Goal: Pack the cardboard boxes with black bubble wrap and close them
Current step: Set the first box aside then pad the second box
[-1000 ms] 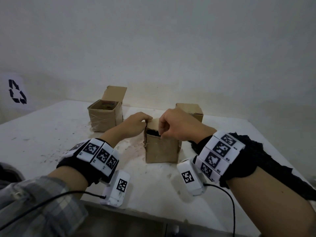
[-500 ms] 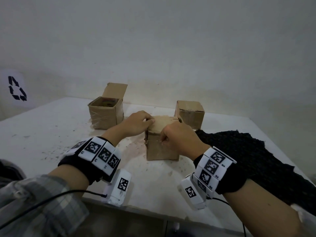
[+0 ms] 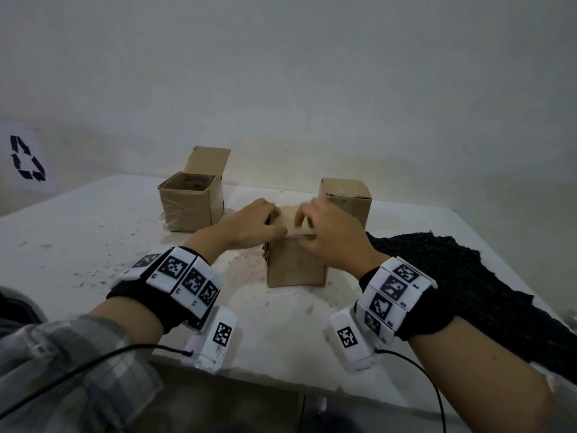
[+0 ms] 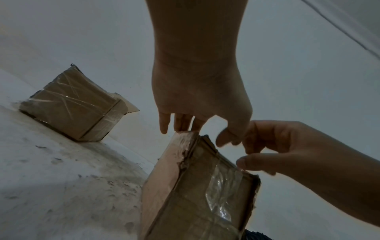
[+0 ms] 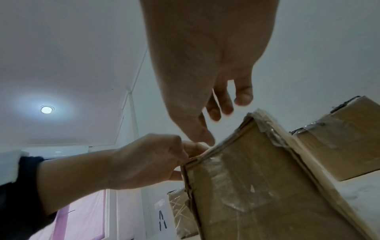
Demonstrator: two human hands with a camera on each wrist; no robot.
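Standing upright mid-table (image 3: 93,245), the near cardboard box (image 3: 295,264) has its top flap (image 3: 288,221) now lifted; left hand (image 3: 249,228) fingers curl on its edge, right hand (image 3: 331,235) pinches it

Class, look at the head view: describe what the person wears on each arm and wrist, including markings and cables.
Each wrist carries a black band ringed with white blocks printed with black square codes, plus a white camera pod with its own code and a thin black cable. The left hand extends from a grey plaid sleeve. The right hand has a bare forearm.
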